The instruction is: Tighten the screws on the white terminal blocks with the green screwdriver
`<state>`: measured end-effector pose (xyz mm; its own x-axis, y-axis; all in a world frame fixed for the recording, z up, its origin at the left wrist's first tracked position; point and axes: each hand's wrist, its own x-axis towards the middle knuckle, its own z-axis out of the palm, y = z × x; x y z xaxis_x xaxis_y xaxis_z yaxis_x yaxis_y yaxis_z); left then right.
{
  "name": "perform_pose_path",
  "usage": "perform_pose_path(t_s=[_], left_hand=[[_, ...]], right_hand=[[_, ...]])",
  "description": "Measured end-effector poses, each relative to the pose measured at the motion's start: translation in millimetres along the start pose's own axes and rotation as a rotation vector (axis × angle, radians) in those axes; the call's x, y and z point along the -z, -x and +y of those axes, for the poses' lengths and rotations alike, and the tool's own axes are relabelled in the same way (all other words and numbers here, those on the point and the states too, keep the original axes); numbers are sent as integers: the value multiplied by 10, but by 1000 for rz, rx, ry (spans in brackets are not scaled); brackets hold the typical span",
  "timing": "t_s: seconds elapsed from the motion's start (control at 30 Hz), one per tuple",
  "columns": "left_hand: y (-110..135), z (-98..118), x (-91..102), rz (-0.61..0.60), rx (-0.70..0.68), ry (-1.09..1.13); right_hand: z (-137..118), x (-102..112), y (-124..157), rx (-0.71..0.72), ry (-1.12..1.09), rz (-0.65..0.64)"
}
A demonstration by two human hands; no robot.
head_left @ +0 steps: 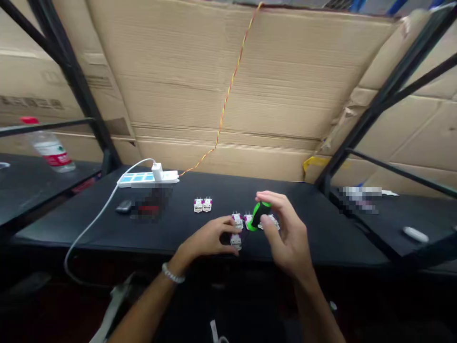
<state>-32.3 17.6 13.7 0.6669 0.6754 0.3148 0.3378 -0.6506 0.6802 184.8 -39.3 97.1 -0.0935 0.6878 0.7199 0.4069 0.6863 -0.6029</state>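
At the near edge of the black bench, the right hand is clenched on a green-and-black cylinder — long axis tilted, far end toward the right. The left hand, fingers curled, lies at white modules — grasp undetermined; a further pair of modules sits farther off.

1. The left hand and right hand are bare, as are both forearms.
2. A bracelet of small, round, pale beads circles the left wrist.
3. A pale strap shows beside the left forearm; whether it is worn cannot be told.
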Motion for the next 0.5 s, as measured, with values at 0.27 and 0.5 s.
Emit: perform_pose_path(t_s=[0.27, 0.5], left_hand=[[0, 6, 7, -12, 12, 0], [2, -2, -2, -8, 24, 23]], right_hand=[[90, -27, -60, -8, -32, -2], [98, -167, 12, 4, -119, 172]])
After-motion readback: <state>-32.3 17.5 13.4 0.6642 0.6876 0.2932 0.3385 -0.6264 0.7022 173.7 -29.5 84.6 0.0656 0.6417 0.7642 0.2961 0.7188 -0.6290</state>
